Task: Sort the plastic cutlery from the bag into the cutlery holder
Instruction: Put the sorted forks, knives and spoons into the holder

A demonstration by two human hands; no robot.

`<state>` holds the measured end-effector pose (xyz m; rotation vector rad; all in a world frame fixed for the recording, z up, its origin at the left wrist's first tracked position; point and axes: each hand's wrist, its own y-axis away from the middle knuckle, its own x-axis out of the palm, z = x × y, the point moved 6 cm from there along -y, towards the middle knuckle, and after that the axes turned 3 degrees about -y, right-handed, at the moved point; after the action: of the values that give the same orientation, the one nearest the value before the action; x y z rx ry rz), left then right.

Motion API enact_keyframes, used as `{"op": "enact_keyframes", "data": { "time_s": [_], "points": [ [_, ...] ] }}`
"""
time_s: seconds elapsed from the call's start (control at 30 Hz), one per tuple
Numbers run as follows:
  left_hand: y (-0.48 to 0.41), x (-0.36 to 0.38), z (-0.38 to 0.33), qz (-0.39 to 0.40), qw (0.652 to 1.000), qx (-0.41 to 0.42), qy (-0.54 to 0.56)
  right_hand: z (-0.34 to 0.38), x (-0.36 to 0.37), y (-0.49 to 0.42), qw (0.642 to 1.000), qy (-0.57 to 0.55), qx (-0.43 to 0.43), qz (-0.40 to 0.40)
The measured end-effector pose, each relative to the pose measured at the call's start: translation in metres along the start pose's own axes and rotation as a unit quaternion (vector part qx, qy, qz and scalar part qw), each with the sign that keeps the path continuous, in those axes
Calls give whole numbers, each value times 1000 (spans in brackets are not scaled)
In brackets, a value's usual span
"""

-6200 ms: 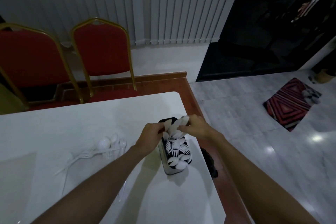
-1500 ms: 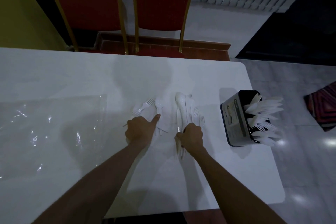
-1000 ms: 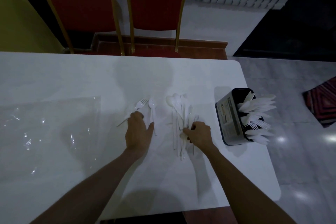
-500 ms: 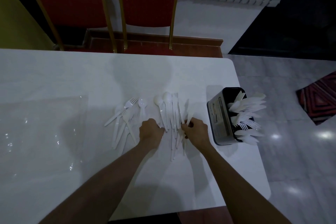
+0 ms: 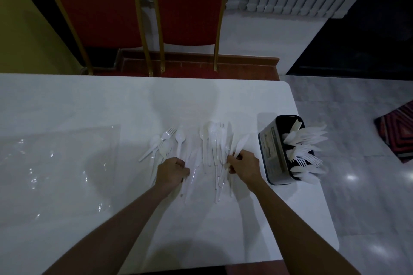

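Two grips worked at the frame's centre. The right grip (image 5: 244, 164) curled round a knife (image 5: 241, 144) beside the right pile (image 5: 211, 140). The left grip (image 5: 173, 169) was curled by the left pile (image 5: 180, 138), and I could not tell whether it held anything. The holder (image 5: 271, 152) stood centre-right on the worktop (image 5: 111, 100), and the bag (image 5: 55, 163) lay centre-left. This looked like the gathering step. The next move probably called for lifting the knife over to the holder's other knives.

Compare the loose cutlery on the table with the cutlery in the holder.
The loose cutlery lies flat on the table; the holder cutlery stands in the black holder. The loose cutlery is spread in two mixed heaps; the holder cutlery is packed tight. The left hand and right hand grip loose cutlery; neither touches the holder cutlery. Both are white plastic.
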<state>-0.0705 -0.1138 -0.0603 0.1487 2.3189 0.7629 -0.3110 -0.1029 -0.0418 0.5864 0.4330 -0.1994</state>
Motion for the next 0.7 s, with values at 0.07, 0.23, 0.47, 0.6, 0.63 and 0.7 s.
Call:
{"op": "enact_keyframes", "data": {
  "time_s": [0.07,0.23,0.47,0.6,0.63,0.7],
  "points": [
    [1,2,1,-1,1000,12,-25,2,-1,2,1000,-1,3,-1],
    [12,21,-5,5,992,52,-112,1,-1,6,1000,0,5,3],
    [13,18,-3,15,985,58,-162,-8,-7,9,999,40,-21,-22],
    [17,6,7,-4,991,48,-123,-1,7,8,995,91,-36,2],
    [17,3,8,-8,993,46,-112,1,13,6,993,107,-40,7],
    [16,-2,8,-13,995,44,-90,7,24,3,988,144,-50,-9]
  ]
}}
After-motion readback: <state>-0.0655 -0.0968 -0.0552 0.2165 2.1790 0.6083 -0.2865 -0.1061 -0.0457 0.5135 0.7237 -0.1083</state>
